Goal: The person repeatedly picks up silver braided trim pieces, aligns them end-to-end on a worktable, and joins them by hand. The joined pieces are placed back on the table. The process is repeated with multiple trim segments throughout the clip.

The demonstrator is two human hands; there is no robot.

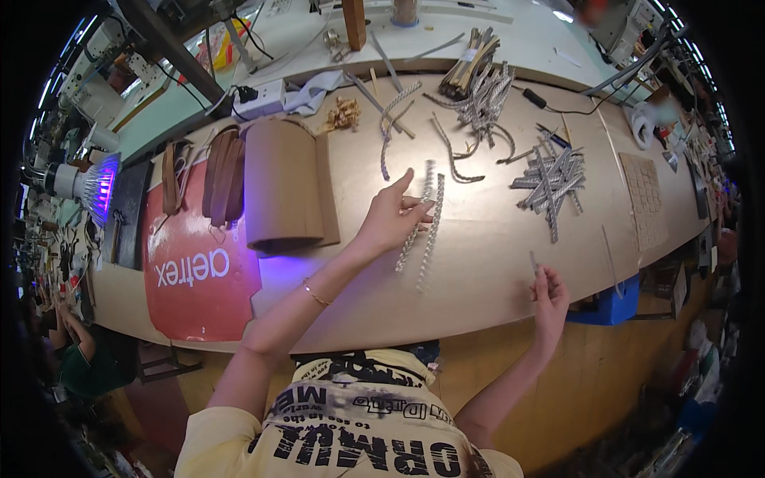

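Out over the middle of the table, my left hand (390,215) is closed on two grey-and-white braided straps (433,227). They hang side by side from its fingers, a little blurred. Lower and to the right, my right hand (551,296) pinches a short, thin grey strip (533,259) between thumb and fingertips; its exact kind is too small to make out. Beyond that hand lies a loose pile of short braided pieces (550,187). Farther off rests a tangled bunch of longer braided straps (486,99), with a dark curled strap (454,155) lying closer to my left hand.
A curved brown cardboard sheet (283,183) stands left of my left arm, beside a red sheet (199,279) and brown straps (224,175). A lit lamp (102,187) is at far left. A blue bin (610,303) sits below the table's right edge. Another person (84,358) is at lower left.
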